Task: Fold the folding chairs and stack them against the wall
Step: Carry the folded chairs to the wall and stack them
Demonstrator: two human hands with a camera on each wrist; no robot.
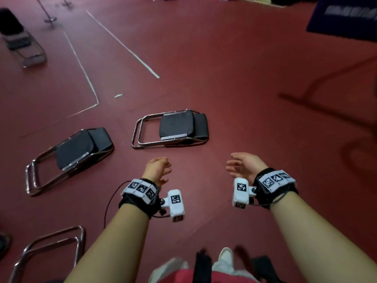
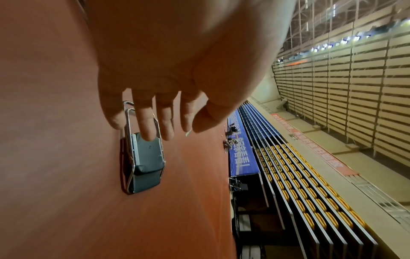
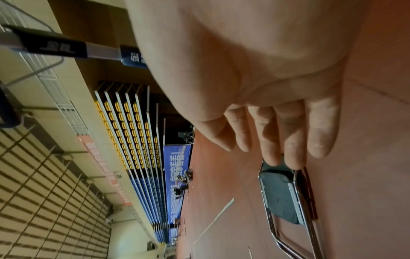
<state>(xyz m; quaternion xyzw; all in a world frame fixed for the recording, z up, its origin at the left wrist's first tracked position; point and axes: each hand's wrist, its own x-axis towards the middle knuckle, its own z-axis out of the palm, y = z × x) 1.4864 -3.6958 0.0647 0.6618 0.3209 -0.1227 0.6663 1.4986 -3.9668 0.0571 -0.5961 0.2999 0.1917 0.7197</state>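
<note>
A folded black chair with a chrome frame (image 1: 175,127) lies flat on the red floor just ahead of me; it also shows in the left wrist view (image 2: 146,157) and the right wrist view (image 3: 281,198). A second folded chair (image 1: 79,150) lies to its left. A third chair's chrome frame (image 1: 51,248) sits at the bottom left. My left hand (image 1: 161,168) and right hand (image 1: 240,164) hover above the floor, short of the nearer chair, fingers relaxed, holding nothing.
An unfolded black chair (image 1: 16,35) stands at the far left. White tape lines (image 1: 122,43) cross the floor. A dark blue mat (image 1: 344,17) lies at the top right. Stacked bleachers (image 2: 310,175) and a blue banner (image 3: 176,175) line the hall's edge.
</note>
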